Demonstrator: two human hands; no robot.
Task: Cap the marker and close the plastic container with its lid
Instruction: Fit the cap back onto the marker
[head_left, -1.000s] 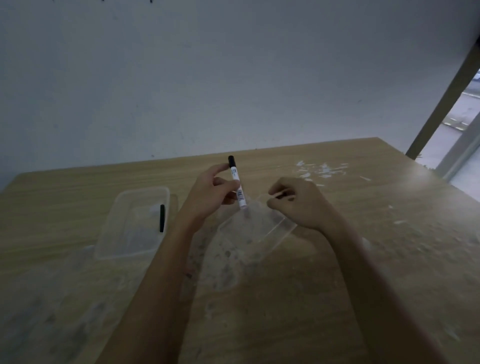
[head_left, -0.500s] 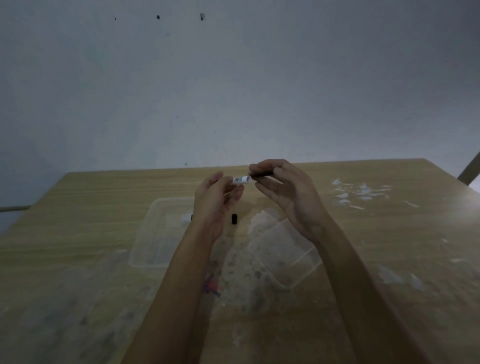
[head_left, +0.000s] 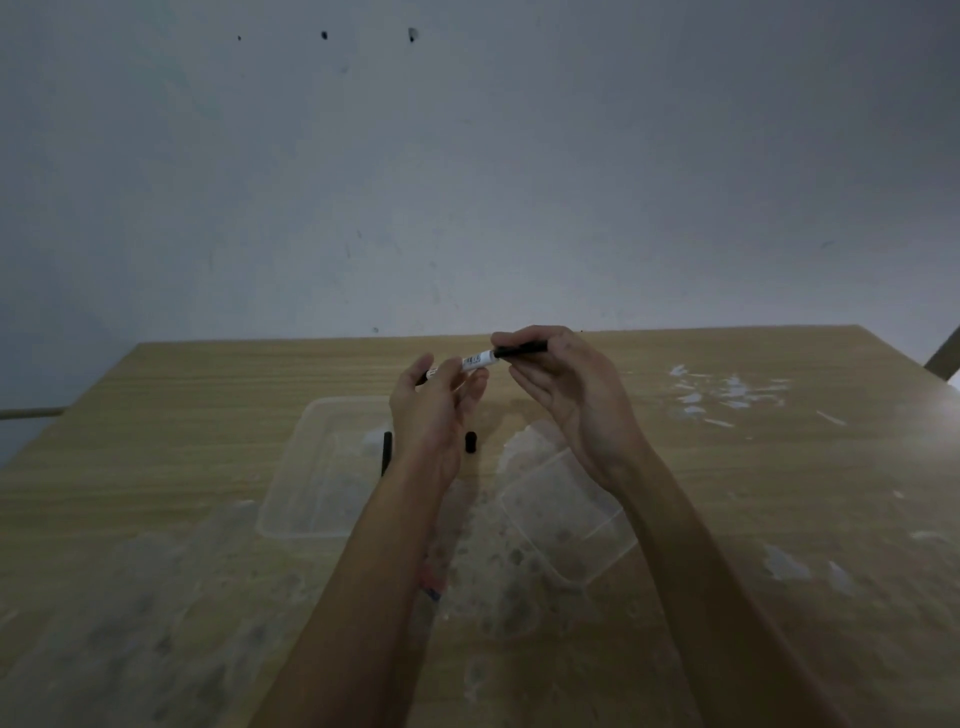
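Note:
A marker (head_left: 478, 359) with a white labelled body lies level in the air between both hands, above the table. My left hand (head_left: 434, 410) pinches its left part. My right hand (head_left: 566, 395) grips its long black end (head_left: 522, 349). Below the hands a short black cap-like piece (head_left: 470, 441) stands on the table. The clear plastic container (head_left: 311, 483) sits open to the left, with a second black marker (head_left: 386, 453) inside, partly hidden by my left wrist. The clear lid (head_left: 571, 525) lies flat to the right, under my right forearm.
The wooden table (head_left: 156, 415) carries white paper scraps (head_left: 727, 395) at the far right and pale smudges near its front. A small red and blue scrap (head_left: 431, 587) shows beside my left forearm. A grey wall stands behind the table.
One second ago my left hand held the marker upright alone. My right hand has since taken its black end, and the marker now lies level. The view has tilted upward.

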